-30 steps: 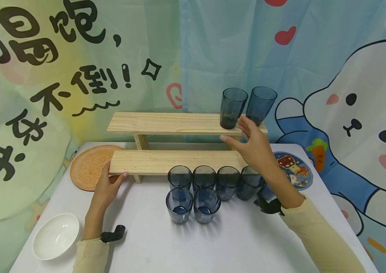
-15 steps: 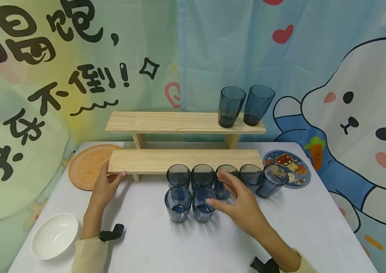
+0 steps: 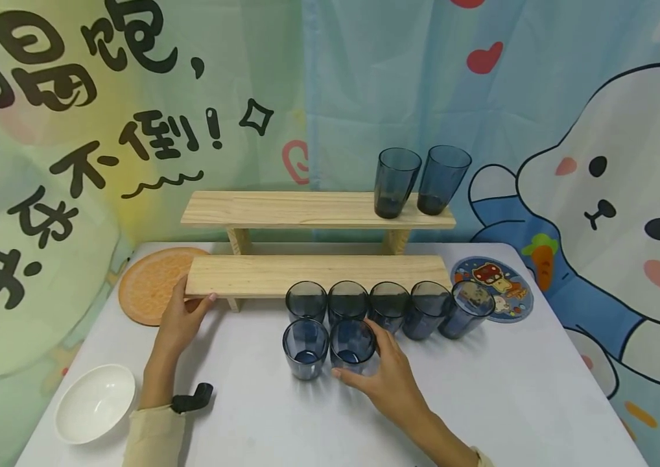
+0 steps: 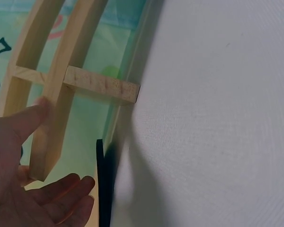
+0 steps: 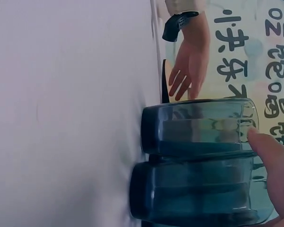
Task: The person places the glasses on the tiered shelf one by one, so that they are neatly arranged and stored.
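Note:
A two-tier wooden shelf [image 3: 318, 271] stands on the table. My left hand [image 3: 181, 321] holds the left end of its lower board. In the left wrist view the thumb [image 4: 31, 118] lies on the board's edge and a fingertip shows behind. My right hand [image 3: 391, 383] is around the right one of two front blue glasses [image 3: 352, 340], thumb at the near side, fingers at the right; the glass stands upright on the table. Beside it is the other front glass [image 3: 305, 347]. Behind them several more glasses [image 3: 387, 305] form a row before the lower board.
Two blue glasses [image 3: 397, 181] stand at the right end of the upper board [image 3: 283, 209]. A white bowl [image 3: 96, 405] sits at the table's left. A round orange mat [image 3: 149, 292] is behind the left hand, and a round blue patterned mat [image 3: 511, 285] lies at the right.
My right hand has come down from the glasses on the upper board, moved toward me and closed around the right front glass. My left hand has stayed on the shelf.

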`<action>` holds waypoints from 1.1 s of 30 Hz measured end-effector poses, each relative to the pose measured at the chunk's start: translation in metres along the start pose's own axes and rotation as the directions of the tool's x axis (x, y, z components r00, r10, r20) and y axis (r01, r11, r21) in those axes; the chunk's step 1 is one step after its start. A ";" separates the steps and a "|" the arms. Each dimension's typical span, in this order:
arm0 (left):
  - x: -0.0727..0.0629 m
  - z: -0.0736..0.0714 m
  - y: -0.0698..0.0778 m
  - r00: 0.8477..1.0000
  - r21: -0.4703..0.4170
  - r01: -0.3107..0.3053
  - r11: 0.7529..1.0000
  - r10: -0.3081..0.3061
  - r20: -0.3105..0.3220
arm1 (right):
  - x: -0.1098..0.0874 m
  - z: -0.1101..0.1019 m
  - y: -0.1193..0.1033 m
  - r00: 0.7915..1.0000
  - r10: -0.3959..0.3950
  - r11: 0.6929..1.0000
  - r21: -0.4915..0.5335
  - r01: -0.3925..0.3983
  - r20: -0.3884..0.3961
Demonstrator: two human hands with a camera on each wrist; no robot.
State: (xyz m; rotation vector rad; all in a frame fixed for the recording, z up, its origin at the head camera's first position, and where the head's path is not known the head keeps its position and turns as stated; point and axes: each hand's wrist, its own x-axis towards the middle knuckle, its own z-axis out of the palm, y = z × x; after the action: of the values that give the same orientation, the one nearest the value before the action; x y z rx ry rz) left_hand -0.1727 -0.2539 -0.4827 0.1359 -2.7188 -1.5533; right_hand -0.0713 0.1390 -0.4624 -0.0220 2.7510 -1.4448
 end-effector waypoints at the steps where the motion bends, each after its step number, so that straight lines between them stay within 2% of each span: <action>1: 0.000 0.001 0.000 1.000 -0.003 -0.001 1.000 0.001 0.001 | 0.000 0.001 0.001 1.000 0.000 1.000 0.014 0.000 -0.013; 6: 0.001 0.002 0.000 1.000 -0.009 -0.003 1.000 0.003 -0.001 | -0.002 0.005 0.003 0.998 -0.009 0.997 0.081 0.014 -0.057; 12: 0.000 0.002 0.000 1.000 -0.007 -0.008 1.000 0.008 -0.003 | -0.003 0.008 0.004 0.996 -0.018 0.997 0.071 0.024 -0.085; 27: 0.000 0.003 0.000 1.000 -0.021 0.002 1.000 -0.002 0.002 | -0.004 0.011 0.011 0.995 -0.061 0.992 0.105 0.069 -0.075; 33: 0.000 0.002 0.000 1.000 -0.023 0.016 1.000 -0.015 0.007 | -0.003 0.011 0.012 0.994 -0.079 0.985 0.149 0.089 -0.075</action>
State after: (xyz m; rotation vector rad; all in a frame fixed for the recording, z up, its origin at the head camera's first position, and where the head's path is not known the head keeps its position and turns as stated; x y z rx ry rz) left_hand -0.1731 -0.2520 -0.4834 0.1522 -2.7104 -1.5914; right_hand -0.0684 0.1372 -0.4783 -0.0866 2.7142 -1.7048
